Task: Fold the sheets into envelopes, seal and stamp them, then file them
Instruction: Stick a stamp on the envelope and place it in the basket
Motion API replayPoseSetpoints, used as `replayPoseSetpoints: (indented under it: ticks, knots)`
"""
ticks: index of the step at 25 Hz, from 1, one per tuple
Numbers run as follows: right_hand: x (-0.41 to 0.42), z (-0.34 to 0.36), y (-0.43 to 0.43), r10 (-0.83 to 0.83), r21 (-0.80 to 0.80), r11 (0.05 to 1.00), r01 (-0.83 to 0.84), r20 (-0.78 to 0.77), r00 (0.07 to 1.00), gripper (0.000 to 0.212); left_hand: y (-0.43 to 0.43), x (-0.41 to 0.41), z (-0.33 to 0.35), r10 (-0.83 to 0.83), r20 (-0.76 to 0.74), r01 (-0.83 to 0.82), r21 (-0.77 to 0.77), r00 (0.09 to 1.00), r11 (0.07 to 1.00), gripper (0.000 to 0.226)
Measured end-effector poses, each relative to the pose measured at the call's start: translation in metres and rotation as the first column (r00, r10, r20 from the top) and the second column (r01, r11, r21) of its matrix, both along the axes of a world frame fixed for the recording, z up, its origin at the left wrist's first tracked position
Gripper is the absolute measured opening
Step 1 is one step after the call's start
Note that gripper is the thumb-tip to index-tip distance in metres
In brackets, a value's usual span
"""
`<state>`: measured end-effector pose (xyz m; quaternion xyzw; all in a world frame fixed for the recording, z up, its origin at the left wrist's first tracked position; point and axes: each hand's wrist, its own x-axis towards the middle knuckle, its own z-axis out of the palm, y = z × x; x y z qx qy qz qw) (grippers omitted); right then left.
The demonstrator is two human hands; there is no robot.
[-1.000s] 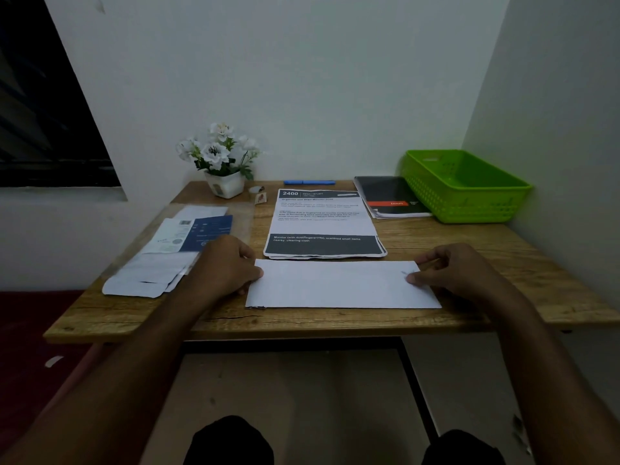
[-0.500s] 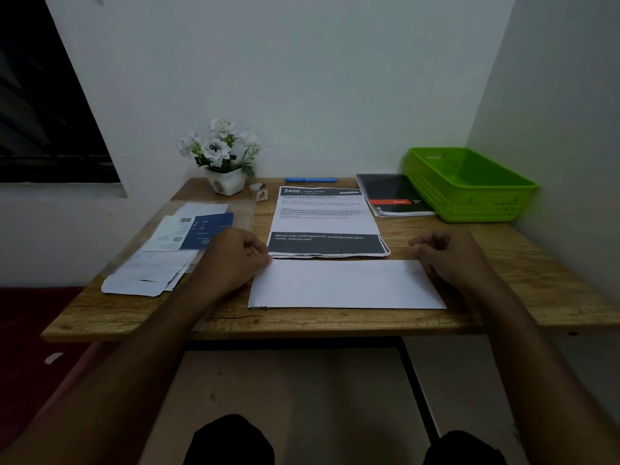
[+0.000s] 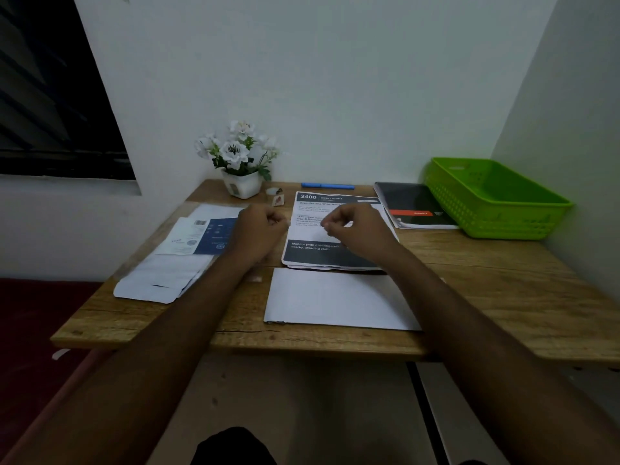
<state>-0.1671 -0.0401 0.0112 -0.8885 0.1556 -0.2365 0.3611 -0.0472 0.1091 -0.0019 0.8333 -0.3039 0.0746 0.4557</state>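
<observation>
Wooden desk [image 3: 503, 297] in a white-walled corner, pretty dim light tbh. Both hands were up off the desk, close together w/ a gap between them. Left hand [image 3: 260, 226] had its fingers curled in like a loose fist, and I couldn't tell if anything was inside. Right hand [image 3: 355, 226] had thumb & fingertips drawn together in a pinch, too blurry to say if it held anything.

Neither hand was touching the folded white sheet [image 3: 328, 297], which lay flat near the desk's front edge w/ the right forearm crossing above its right end.

Rest is relative to that sheet:
- just behind it: printed page [image 3: 322, 258] w/ a dark band at the bottom, hands hovering over it
- left: loose pile of white papers [image 3: 161, 280], blue leaflet [image 3: 219, 234] at its far end
- further back: blue pen [image 3: 327, 186]
- back-left: white flowers [image 3: 235, 152] in a pot
- back-right: black notebook [image 3: 409, 199], then a green basket [image 3: 503, 226] by the wall
</observation>
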Motion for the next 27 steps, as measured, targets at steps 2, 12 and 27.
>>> replayPoseSetpoints:
  ticks: [2, 12, 27]
  knots:
    - [0.029, 0.002, 0.008, 0.045, -0.023, 0.999, -0.046, -0.032, 0.998, 0.009, -0.008, 0.010, 0.000, 0.032, 0.028, -0.030, -0.038, 0.999, 0.999, 0.009]
    - [0.159, -0.006, -0.001, -0.018, -0.427, 0.902, -0.065, -0.189, 0.982, 0.029, 0.000, 0.034, -0.015, 0.070, 0.127, -0.072, 0.011, 0.989, 0.997, 0.010]
    - [0.140, -0.005, -0.012, 0.159, 0.014, 0.987, -0.160, 0.048, 0.986, 0.006, -0.001, 0.044, -0.016, 0.133, 0.237, -0.120, -0.068, 0.962, 0.990, 0.029]
